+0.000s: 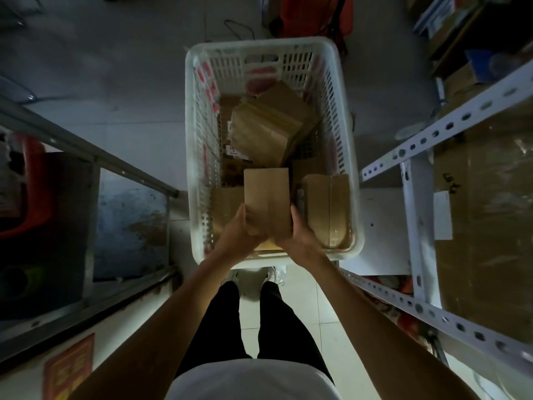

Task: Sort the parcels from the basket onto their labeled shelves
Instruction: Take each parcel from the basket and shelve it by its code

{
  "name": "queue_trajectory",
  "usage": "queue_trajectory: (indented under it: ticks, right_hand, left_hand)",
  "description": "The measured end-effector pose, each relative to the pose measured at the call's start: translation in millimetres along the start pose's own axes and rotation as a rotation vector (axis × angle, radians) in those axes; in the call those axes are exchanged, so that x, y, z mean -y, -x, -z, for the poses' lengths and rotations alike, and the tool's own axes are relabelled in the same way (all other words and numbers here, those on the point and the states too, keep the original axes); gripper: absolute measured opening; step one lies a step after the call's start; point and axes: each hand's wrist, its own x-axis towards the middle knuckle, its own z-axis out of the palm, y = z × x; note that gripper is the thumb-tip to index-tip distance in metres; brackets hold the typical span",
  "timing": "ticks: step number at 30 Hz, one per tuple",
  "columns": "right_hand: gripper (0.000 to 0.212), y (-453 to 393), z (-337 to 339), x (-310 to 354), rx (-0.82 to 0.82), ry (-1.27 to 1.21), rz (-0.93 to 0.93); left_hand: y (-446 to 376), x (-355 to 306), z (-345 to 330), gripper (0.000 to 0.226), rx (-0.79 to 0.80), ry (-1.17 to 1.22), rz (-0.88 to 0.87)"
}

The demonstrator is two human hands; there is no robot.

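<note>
A white slotted plastic basket (199,157) stands on the floor straight ahead, with several brown cardboard parcels inside. I hold one small brown parcel (266,194) above the basket's near end. My left hand (238,238) grips its left lower side and my right hand (300,235) grips its right lower side. A larger tilted parcel (268,125) lies in the middle of the basket. Another parcel (327,206) stands against the right wall. The held parcel's label is not visible.
A white perforated metal shelf (432,134) stands to the right, holding a large wrapped cardboard box (484,212). A grey metal shelf frame (95,157) is on the left, with a red object at its far left. My legs stand in the narrow aisle between them.
</note>
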Motion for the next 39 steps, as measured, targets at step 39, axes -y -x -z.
queue_trajectory:
  ticks: [39]
  right_hand:
    - [0.075, 39, 69, 130, 0.063, -0.461, 0.542]
  left_hand:
    - [92, 6, 118, 0.071, 0.061, 0.826, -0.392]
